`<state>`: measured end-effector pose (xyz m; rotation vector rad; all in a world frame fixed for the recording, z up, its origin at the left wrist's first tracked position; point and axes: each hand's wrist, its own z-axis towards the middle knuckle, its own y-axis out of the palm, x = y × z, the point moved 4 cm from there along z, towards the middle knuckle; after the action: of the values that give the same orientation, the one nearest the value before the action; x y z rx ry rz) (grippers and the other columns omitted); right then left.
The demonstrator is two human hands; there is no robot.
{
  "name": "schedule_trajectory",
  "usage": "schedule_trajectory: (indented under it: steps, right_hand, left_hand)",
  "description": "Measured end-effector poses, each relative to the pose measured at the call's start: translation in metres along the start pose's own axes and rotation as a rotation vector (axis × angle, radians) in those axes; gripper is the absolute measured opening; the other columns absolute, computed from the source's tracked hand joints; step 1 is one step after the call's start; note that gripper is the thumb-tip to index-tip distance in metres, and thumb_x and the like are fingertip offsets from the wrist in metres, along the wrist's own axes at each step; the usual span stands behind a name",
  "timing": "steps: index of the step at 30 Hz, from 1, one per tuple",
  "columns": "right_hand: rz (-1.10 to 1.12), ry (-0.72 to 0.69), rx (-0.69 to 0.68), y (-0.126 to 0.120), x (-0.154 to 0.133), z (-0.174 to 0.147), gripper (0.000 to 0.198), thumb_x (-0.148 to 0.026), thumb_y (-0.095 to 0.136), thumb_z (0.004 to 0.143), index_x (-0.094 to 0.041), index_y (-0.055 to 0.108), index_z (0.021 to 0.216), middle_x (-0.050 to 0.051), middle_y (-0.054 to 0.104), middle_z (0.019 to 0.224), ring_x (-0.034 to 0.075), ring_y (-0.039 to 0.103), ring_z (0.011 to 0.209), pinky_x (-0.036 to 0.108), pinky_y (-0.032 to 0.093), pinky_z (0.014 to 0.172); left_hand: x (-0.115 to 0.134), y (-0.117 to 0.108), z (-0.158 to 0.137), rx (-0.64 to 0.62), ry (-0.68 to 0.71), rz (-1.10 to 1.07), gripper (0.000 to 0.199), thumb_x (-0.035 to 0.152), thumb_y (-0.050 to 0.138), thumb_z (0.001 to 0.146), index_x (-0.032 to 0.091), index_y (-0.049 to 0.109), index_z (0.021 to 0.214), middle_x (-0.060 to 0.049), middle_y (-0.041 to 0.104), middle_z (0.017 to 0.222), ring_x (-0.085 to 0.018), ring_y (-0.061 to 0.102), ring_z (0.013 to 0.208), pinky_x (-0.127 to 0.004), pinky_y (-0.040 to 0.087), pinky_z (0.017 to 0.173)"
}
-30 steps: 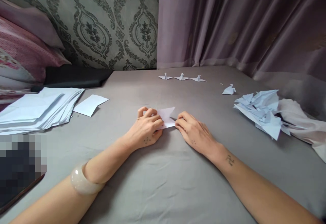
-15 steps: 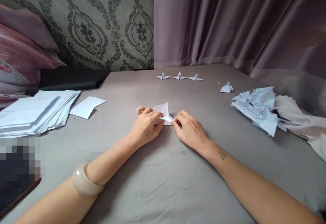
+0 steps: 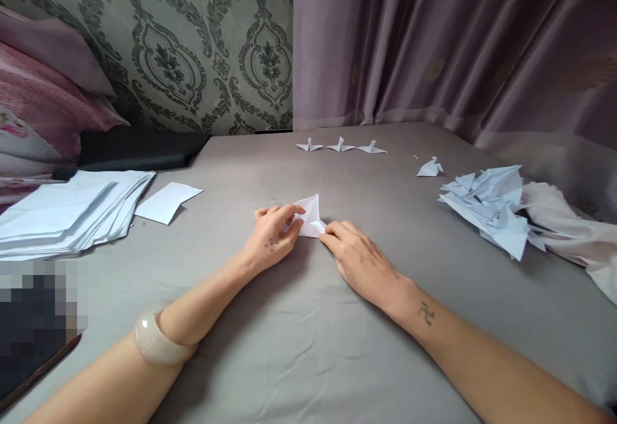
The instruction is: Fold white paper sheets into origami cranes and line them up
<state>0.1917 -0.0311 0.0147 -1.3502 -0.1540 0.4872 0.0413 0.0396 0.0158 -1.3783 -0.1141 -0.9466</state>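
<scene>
Head view: my left hand [image 3: 272, 234] holding, right hand [image 3: 361, 257] pinching part-folded paper [image 3: 309, 211]; beyond it, three paper birds [image 3: 340, 147] standing, looking finished.

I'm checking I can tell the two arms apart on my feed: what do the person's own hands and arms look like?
Both are bare, with no gloves or sleeves in view. The left hand has small dark dots, and a wide, pale, glossy bangle circles that forearm. The right hand has fainter dots; its forearm bears a dark angular mark.
</scene>
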Motion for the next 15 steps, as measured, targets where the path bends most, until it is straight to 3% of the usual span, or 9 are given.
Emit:
schedule_trajectory:
  steps: [2,7,11,15]
  right_hand:
    - [-0.002,0.012,-0.015,-0.001,-0.001,-0.001,0.033,0.001,0.038,0.085,-0.017,0.061,0.101,0.007,0.059,0.097,0.018,0.05,0.088,0.03,0.045,0.072]
    - [0.001,0.039,-0.031,-0.001,0.0,-0.002,0.033,0.0,0.038,0.085,-0.018,0.061,0.101,0.006,0.057,0.093,0.018,0.05,0.084,0.029,0.044,0.067]
    - [0.022,0.042,-0.017,-0.001,0.0,-0.002,0.035,0.001,0.037,0.085,-0.018,0.06,0.104,0.007,0.057,0.095,0.018,0.05,0.085,0.028,0.043,0.065]
    - [0.035,0.043,-0.012,-0.001,0.0,-0.002,0.038,0.001,0.035,0.084,-0.018,0.059,0.107,0.008,0.056,0.097,0.019,0.048,0.086,0.029,0.044,0.067]
  left_hand:
    - [-0.005,-0.001,0.002,-0.014,-0.001,-0.066,0.021,0.032,0.048,0.088,0.023,0.059,0.103,0.002,0.057,0.077,-0.012,0.052,0.068,-0.039,0.033,0.092]
    - [-0.017,-0.008,0.004,-0.181,-0.032,-0.344,0.037,0.045,0.057,0.083,0.02,0.057,0.111,0.001,0.059,0.072,-0.012,0.05,0.064,-0.026,0.039,0.065]
    - [-0.017,-0.013,0.001,-0.223,0.095,-0.173,0.04,0.036,0.062,0.079,0.025,0.056,0.117,-0.004,0.061,0.092,-0.019,0.053,0.09,-0.033,0.039,0.084]
    - [-0.012,-0.01,-0.002,-0.138,0.206,0.039,0.035,0.021,0.051,0.083,0.027,0.054,0.118,-0.004,0.058,0.095,-0.02,0.05,0.099,-0.04,0.033,0.095]
